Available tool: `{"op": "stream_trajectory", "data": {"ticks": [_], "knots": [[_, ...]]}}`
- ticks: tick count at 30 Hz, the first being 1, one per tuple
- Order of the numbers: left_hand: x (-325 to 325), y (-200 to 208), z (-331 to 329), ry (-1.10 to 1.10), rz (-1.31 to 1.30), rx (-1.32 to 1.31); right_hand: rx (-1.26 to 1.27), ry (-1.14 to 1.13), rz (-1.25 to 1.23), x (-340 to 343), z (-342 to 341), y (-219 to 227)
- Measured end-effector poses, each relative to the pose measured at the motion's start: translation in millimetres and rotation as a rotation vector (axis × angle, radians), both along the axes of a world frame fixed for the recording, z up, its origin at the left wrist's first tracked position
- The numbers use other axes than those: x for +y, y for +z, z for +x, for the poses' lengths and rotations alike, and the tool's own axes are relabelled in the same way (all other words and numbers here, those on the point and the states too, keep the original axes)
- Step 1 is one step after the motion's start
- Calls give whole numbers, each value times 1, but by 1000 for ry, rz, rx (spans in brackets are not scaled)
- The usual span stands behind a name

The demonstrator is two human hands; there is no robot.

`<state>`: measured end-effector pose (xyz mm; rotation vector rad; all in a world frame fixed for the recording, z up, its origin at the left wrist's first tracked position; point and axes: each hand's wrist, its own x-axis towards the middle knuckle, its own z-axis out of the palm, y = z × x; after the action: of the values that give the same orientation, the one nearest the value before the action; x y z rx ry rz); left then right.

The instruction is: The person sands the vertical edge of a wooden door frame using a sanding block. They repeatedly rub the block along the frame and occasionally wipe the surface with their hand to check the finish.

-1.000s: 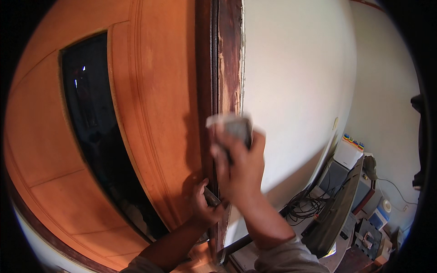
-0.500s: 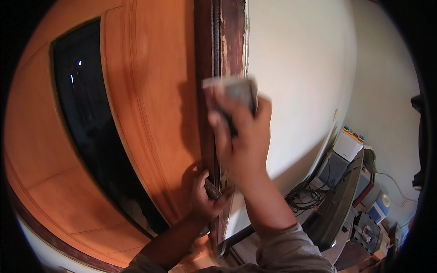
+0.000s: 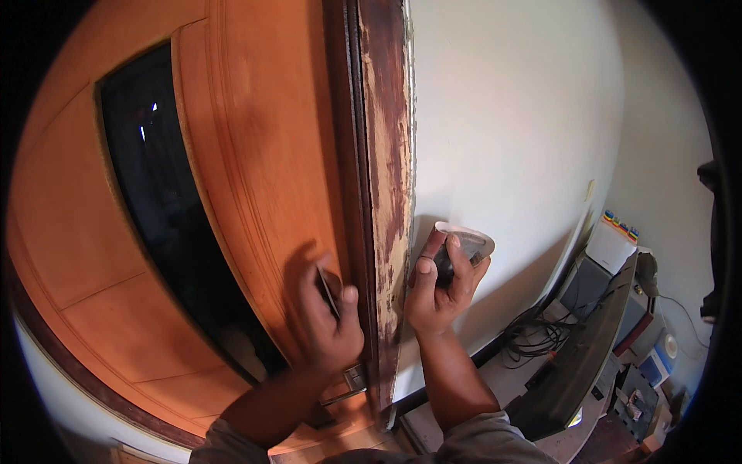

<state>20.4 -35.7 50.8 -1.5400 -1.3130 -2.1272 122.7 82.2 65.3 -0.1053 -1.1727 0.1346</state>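
Observation:
A dark brown door frame (image 3: 386,162) runs down the middle, its paint worn away in patches to pale wood. My right hand (image 3: 440,305) is closed around a sanding block (image 3: 468,243) with a pale-edged sheet wrapped over it. That hand is right of the frame, in front of the white wall. My left hand (image 3: 336,332), slightly blurred, is left of the frame, before the orange wooden door (image 3: 263,155). Between its thumb and fingers is a thin flat tool (image 3: 330,295), seen nearly edge-on; its exact kind is unclear.
A dark glass panel (image 3: 154,170) is set in the door, and a metal handle (image 3: 354,379) shows below my left hand. At the lower right a desk (image 3: 464,417) carries a large dark screen (image 3: 583,356), coiled black cables (image 3: 533,332) and a white box (image 3: 612,243).
My right hand has come down and away from the frame with the sanding block, now over the wall. My left hand has shifted left, off the frame, still holding the thin tool.

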Motion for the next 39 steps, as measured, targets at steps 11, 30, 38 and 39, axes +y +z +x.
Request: {"op": "stream_trajectory", "data": {"ticks": [11,30,38,39], "knots": [[23,130,-3,-63,141,231,-20,-85,20,-1,1,5],[35,207,-8,20,165,134,-92,-111,30,4,1,-2],[35,173,-3,-90,197,88,-153,-95,29,3,4,-6],[35,170,-1,-78,192,76,-147,-81,29,3,5,-5]]}}
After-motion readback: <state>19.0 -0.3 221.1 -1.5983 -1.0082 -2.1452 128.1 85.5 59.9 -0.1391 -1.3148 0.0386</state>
